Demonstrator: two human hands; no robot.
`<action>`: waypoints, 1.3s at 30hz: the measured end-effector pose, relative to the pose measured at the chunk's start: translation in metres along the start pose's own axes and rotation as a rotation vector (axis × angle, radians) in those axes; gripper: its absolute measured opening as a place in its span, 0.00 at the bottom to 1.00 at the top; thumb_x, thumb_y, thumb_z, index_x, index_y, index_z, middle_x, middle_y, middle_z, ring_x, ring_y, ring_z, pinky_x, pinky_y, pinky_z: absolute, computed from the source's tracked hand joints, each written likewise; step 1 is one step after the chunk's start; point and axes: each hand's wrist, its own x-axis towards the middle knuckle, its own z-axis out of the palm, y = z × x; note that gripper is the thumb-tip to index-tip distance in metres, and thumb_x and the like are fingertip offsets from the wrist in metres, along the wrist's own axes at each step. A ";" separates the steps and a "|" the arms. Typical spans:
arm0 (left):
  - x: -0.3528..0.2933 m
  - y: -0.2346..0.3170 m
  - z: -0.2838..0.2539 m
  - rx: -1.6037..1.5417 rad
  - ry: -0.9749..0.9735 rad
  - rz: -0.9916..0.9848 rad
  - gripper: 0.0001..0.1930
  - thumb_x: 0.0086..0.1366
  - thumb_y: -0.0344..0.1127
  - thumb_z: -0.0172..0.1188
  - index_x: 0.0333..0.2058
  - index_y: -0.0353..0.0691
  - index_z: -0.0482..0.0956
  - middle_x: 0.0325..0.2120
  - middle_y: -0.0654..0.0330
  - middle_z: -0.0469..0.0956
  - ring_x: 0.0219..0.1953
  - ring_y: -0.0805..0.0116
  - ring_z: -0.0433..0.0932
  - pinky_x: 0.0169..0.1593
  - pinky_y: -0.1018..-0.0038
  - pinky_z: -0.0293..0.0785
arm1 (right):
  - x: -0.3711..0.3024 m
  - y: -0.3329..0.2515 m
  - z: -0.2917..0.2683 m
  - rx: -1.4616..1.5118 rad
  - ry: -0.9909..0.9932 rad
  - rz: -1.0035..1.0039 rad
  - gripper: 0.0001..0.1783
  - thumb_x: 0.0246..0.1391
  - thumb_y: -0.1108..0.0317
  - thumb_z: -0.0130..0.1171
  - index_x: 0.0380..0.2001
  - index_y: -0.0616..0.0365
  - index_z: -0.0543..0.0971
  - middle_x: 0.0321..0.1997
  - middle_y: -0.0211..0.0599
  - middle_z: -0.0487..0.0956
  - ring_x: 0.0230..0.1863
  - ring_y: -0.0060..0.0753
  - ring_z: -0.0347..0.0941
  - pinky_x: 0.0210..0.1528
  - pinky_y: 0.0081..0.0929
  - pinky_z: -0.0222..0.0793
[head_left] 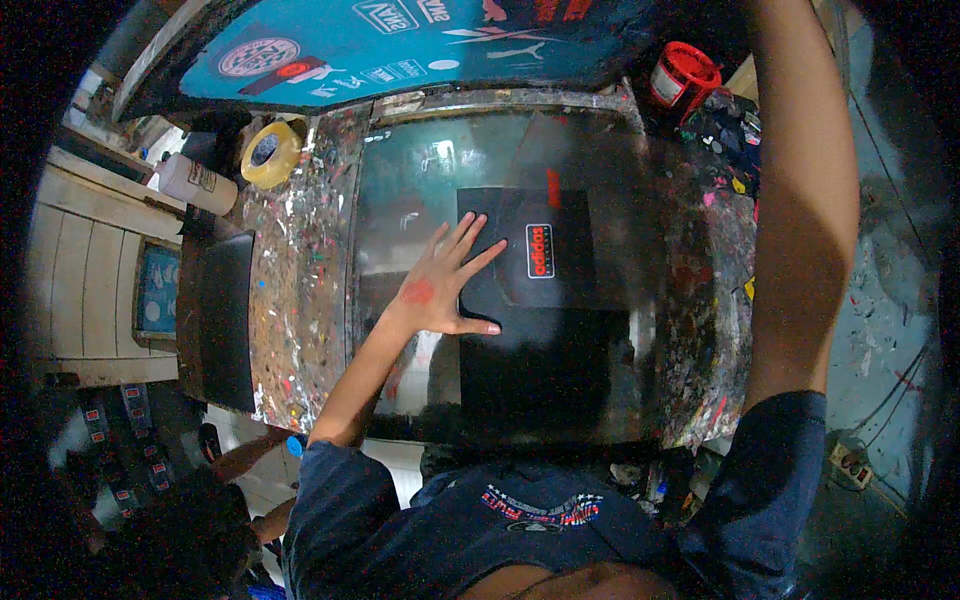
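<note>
My left hand (440,285) lies flat with its fingers spread, reaching over the left edge of a thin black sheet (576,225). On the sheet is a small red and white rectangular print (540,252). The sheet rests on a glossy, glass-like plate (400,165), where a darker area in front of it may be a reflection or another piece. My right arm (800,200) stretches up along the right side past the top edge. That hand is outside the picture. At the far side, a printing screen (350,55) with teal mesh stands tilted up.
A red bucket (685,75) stands at the far right of the paint-spattered table (300,300). A roll of yellowish tape (270,155) and a white bottle (195,185) are at the far left, near another black sheet (225,310). Another person (190,530) is at the lower left.
</note>
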 end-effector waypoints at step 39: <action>0.060 0.154 -0.075 -0.159 0.968 0.104 0.39 0.59 0.49 0.71 0.65 0.38 0.72 0.64 0.43 0.71 0.68 0.49 0.67 0.68 0.47 0.59 | -0.101 -0.042 0.030 -0.140 0.065 0.061 0.45 0.32 0.37 0.77 0.45 0.65 0.81 0.42 0.53 0.84 0.46 0.50 0.82 0.50 0.40 0.77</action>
